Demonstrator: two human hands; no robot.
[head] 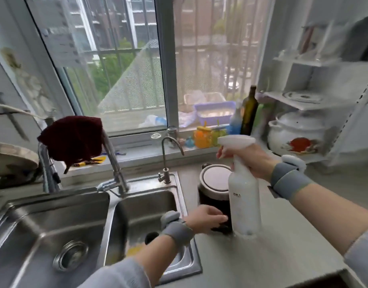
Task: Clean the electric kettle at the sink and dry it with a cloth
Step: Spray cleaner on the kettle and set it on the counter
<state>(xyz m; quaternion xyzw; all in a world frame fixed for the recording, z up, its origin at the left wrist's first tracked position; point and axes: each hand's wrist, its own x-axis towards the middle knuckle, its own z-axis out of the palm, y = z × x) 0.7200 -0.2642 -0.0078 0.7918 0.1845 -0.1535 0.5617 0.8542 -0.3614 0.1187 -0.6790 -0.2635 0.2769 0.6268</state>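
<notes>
The dark electric kettle [212, 192] with a silver lid stands upright on the grey counter, just right of the sink. My left hand [206, 218] grips its lower side. My right hand [249, 161] holds a white spray bottle [244, 196] by the neck, directly in front of the kettle's right side; the bottle's base rests at the counter. A dark red cloth [73, 138] hangs over the tall faucet [116, 169] behind the double steel sink [108, 206].
A small curved tap [168, 150] stands at the sink's back right corner. Bottles and jars [247, 113] line the windowsill. A white pot [297, 134] sits under a shelf rack at the right. Something yellow [133, 250] lies in the right basin.
</notes>
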